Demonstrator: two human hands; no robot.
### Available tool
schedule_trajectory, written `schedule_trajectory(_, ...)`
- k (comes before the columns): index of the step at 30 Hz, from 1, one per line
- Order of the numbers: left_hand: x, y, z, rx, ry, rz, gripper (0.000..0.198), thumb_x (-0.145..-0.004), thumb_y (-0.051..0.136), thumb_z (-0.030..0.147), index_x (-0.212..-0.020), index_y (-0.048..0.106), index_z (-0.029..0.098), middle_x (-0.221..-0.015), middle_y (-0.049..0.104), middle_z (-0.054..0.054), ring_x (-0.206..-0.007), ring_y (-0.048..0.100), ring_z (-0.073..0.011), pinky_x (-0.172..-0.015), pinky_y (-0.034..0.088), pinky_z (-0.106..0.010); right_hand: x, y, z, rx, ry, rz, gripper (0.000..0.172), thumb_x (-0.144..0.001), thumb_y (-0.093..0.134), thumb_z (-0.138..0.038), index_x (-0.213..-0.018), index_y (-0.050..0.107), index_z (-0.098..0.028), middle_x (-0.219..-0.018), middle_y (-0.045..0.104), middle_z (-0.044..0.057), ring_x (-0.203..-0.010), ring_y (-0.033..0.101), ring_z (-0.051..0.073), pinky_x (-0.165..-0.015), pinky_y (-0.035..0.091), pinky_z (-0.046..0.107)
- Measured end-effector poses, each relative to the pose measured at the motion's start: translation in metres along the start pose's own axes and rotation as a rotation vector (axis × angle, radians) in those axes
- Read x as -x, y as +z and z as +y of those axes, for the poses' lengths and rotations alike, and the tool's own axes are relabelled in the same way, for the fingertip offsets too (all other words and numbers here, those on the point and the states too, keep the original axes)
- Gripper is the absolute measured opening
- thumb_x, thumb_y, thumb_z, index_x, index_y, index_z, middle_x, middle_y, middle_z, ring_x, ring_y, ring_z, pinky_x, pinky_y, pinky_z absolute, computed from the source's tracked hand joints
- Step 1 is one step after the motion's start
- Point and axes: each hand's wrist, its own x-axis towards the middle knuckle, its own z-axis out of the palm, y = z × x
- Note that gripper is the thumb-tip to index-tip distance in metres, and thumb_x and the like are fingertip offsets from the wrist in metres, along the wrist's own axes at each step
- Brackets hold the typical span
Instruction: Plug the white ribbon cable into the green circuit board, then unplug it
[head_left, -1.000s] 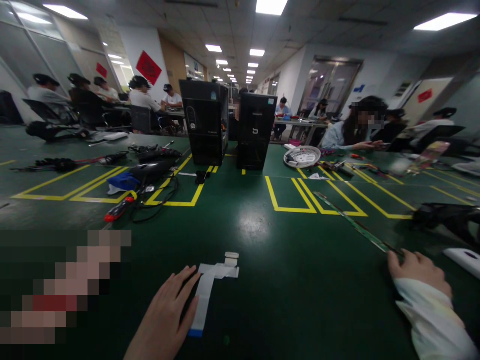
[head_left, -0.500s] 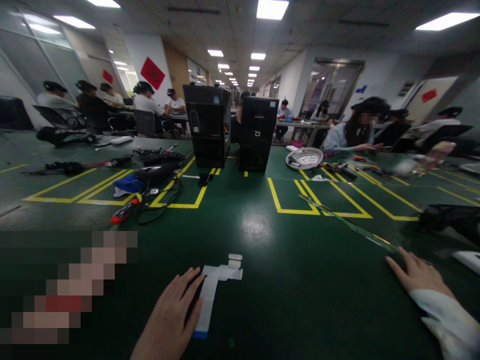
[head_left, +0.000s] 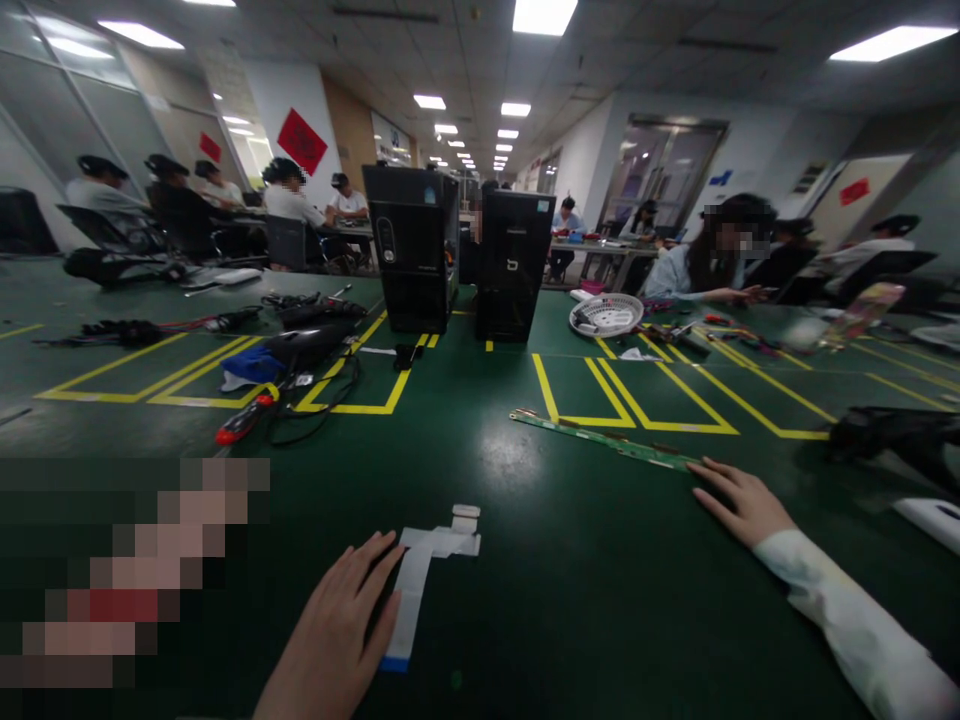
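A white flat ribbon cable with a blue end and a short side branch lies on the green table. My left hand rests flat beside it, fingers stretched out and fingertips at the cable's edge. To the right, a long narrow green circuit board strip slants across the table. The fingertips of my right hand touch its near right end, with the fingers extended and the thumb apart from the board. Whether the fingertips press on the strip's top or its edge is hard to see.
Two black computer towers stand at the back centre. Yellow tape marks boxes on the table. A red-handled screwdriver and black cables lie left. A white basket sits behind right. A person sits across the table.
My right hand has moved left and away from me. The circuit board strip has shifted left with it and lies flatter across. My left hand and the ribbon cable stay in place.
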Motion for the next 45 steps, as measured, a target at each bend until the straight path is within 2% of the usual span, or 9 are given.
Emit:
schedule_trajectory(4,0.001,-0.003,0.002,0.005,-0.018,-0.011,0.049,-0.092,0.042,0.043,-0.139,0.042,0.029,-0.146,0.042,-0.004,-0.132,0.040,-0.0291,-0.105,0.038,-0.052,-0.017,-0.002,-0.067,-0.062,-0.190,0.002,0.056,-0.089,0.035,-0.055,-0.127,0.057,-0.020,-0.129,0.054,0.013,-0.116,0.050,0.027,-0.097,0.042,0.045)
schedule_trajectory(9,0.001,-0.002,0.002,0.008,-0.025,-0.033,0.050,-0.092,0.041,0.044,-0.140,0.040,0.030,-0.147,0.041,-0.004,-0.134,0.037,-0.0288,-0.105,0.037,-0.053,-0.031,-0.004,-0.138,-0.093,-0.312,-0.025,0.053,-0.090,0.039,-0.053,-0.133,0.052,-0.024,-0.133,0.050,0.013,-0.118,0.046,0.028,-0.094,0.042,0.048)
schedule_trajectory(15,0.001,-0.003,0.003,0.005,-0.020,-0.029,0.048,-0.093,0.040,0.043,-0.139,0.042,0.030,-0.146,0.042,-0.003,-0.133,0.039,-0.0281,-0.107,0.035,-0.052,-0.029,-0.003,-0.199,-0.094,-0.348,-0.052,0.058,-0.091,0.034,-0.057,-0.138,0.046,-0.024,-0.138,0.045,0.015,-0.121,0.042,0.031,-0.091,0.042,0.050)
schedule_trajectory(21,0.001,-0.001,0.003,-0.015,-0.010,-0.012,0.048,-0.093,0.041,0.042,-0.139,0.041,0.029,-0.146,0.041,-0.004,-0.134,0.038,-0.0275,-0.107,0.036,-0.052,-0.020,-0.013,-0.252,-0.106,-0.398,-0.103,0.065,-0.089,0.034,-0.062,-0.141,0.042,-0.024,-0.143,0.039,0.016,-0.125,0.039,0.034,-0.093,0.040,0.050)
schedule_trajectory(27,0.000,-0.004,0.004,-0.011,0.004,0.000,0.047,-0.093,0.041,0.042,-0.138,0.044,0.029,-0.144,0.045,-0.004,-0.131,0.042,-0.0280,-0.106,0.037,-0.051,-0.023,-0.019,-0.266,-0.104,-0.366,-0.048,0.066,-0.089,0.039,-0.059,-0.142,0.039,-0.020,-0.145,0.037,0.016,-0.126,0.039,0.034,-0.094,0.040,0.051)
schedule_trajectory(32,-0.003,-0.005,0.007,-0.010,0.028,0.016,0.047,-0.093,0.042,0.042,-0.138,0.044,0.030,-0.145,0.044,-0.004,-0.131,0.041,-0.0276,-0.106,0.036,-0.051,-0.029,-0.017,-0.262,-0.244,-0.528,-0.048,0.055,-0.093,0.037,-0.048,-0.136,0.046,-0.015,-0.141,0.043,0.015,-0.127,0.039,0.029,-0.104,0.035,0.049)
schedule_trajectory(35,-0.010,-0.007,0.018,-0.007,0.084,0.025,0.044,-0.095,0.039,0.039,-0.138,0.043,0.029,-0.145,0.043,-0.004,-0.132,0.040,-0.0262,-0.107,0.036,-0.049,-0.032,-0.012,-0.260,-0.304,-0.600,-0.069,0.052,-0.095,0.035,-0.045,-0.136,0.046,-0.015,-0.140,0.043,0.015,-0.130,0.037,0.027,-0.110,0.029,0.050)
schedule_trajectory(40,-0.031,-0.015,0.044,0.000,0.239,-0.092,0.046,-0.095,0.040,0.035,-0.140,0.039,0.027,-0.149,0.037,-0.003,-0.137,0.032,-0.0242,-0.108,0.036,-0.045,-0.031,-0.001,-0.256,-0.314,-0.554,-0.059,0.053,-0.095,0.033,-0.046,-0.135,0.046,-0.014,-0.141,0.042,0.015,-0.133,0.034,0.027,-0.109,0.029,0.051)
schedule_trajectory(45,-0.048,-0.016,0.056,-0.016,0.255,-0.167,0.047,-0.094,0.041,0.036,-0.139,0.042,0.024,-0.147,0.040,-0.007,-0.135,0.036,-0.0260,-0.105,0.038,-0.047,-0.031,0.003,-0.255,-0.316,-0.549,-0.072,0.054,-0.095,0.034,-0.047,-0.136,0.046,-0.014,-0.141,0.043,0.016,-0.131,0.037,0.027,-0.108,0.032,0.051)
